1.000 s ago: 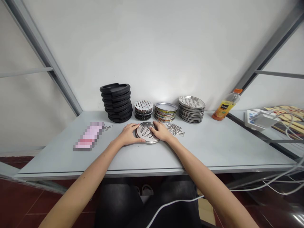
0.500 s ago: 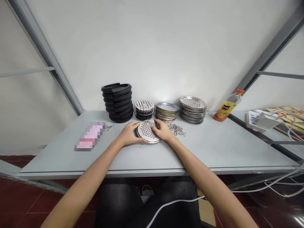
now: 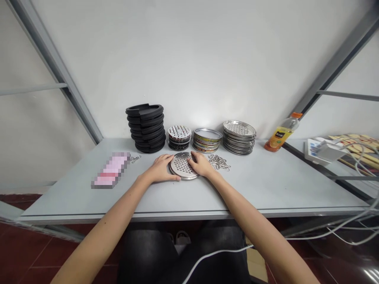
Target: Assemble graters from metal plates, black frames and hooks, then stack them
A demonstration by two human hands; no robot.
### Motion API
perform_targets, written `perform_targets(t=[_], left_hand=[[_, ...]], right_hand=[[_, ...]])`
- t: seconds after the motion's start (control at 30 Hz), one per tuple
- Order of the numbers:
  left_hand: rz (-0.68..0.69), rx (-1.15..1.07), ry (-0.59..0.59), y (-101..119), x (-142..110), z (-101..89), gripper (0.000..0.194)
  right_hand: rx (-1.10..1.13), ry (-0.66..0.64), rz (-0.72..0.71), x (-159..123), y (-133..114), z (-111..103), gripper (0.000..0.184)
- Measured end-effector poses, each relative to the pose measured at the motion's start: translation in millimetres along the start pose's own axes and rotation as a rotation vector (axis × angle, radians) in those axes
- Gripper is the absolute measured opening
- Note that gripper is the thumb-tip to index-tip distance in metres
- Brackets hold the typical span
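Note:
A round perforated metal plate (image 3: 181, 165) with a raised rim lies flat on the table, between both hands. It looks doubled at the edge, as if one layer sits on another. My left hand (image 3: 162, 169) curves around its left rim, fingers at the back and thumb along the front. On the right side my right hand (image 3: 202, 164) grips the rim, its thumb resting on the holed top. Just right of that hand lies a pile of small metal clips (image 3: 219, 162). Behind the plate stand a stack of smaller holed discs (image 3: 179, 132) and a stack of shallow round lids (image 3: 207, 134).
A tall stack of black rings (image 3: 148, 126) stands at the back left, and a stack of perforated metal plates (image 3: 239, 136) at the back right. A drink bottle (image 3: 280, 136), a white power strip (image 3: 319, 152) with cables and a blurred pink item (image 3: 112, 169) are on the table (image 3: 266, 185).
The view has shifted slightly. My left thumb has slid a little off the plate's top towards its front edge; both hands stay around the plate.

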State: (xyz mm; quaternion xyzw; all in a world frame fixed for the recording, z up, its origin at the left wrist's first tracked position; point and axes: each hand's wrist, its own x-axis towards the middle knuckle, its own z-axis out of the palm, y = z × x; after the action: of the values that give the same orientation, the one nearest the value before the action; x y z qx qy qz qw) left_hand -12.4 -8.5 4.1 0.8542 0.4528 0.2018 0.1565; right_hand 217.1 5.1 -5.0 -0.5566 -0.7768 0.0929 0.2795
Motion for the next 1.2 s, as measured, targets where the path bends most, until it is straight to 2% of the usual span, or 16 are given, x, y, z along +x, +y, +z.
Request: perform_targets(t=[0.13, 0.23, 0.37, 0.43, 0.6, 0.73, 0.83, 1.0, 1.07, 1.2], left_hand=[[0.029, -0.019, 0.023, 0.1, -1.0, -0.9, 0.112], [0.097, -0.044, 0.089, 2.0, -1.8, -4.4, 0.104], [0.219, -0.060, 0.146, 5.8, -1.2, -8.7, 0.067], [0.239, -0.078, 0.197, 6.8, -0.2, -9.6, 0.054], [0.213, -0.118, 0.271, 6.9, 1.1, -11.0, 0.050], [0.180, -0.208, 0.329, 8.2, 0.6, -12.3, 0.048], [0.084, -0.290, 0.394, 8.9, 1.5, -13.1, 0.047], [-0.108, -0.396, 0.532, 7.5, 5.9, -14.8, 0.055], [-0.129, -0.412, 0.539, 6.8, 7.0, -15.2, 0.056], [-0.096, -0.390, 0.522, 4.8, 6.8, -13.6, 0.053]], right_hand=[[-0.012, -0.005, -0.007, -0.4, -0.9, -0.3, 0.032], [0.010, 0.005, 0.012, -0.4, -0.9, -0.4, 0.032], [0.172, -0.012, 0.084, 2.4, 3.5, -0.8, 0.037], [0.310, -0.022, 0.150, 4.8, 6.7, -1.2, 0.041], [0.659, -0.022, 0.182, 9.1, 10.5, -3.0, 0.039], [0.807, 0.022, 0.166, 7.9, 6.4, -9.8, 0.047], [0.880, 0.041, 0.091, 4.3, 1.2, -18.9, 0.054], [0.916, 0.056, -0.048, -0.4, -6.4, -26.8, 0.049], [0.936, 0.058, -0.060, 0.0, -7.4, -24.6, 0.049], [0.977, 0.107, -0.084, 2.8, -5.4, -17.3, 0.036]])
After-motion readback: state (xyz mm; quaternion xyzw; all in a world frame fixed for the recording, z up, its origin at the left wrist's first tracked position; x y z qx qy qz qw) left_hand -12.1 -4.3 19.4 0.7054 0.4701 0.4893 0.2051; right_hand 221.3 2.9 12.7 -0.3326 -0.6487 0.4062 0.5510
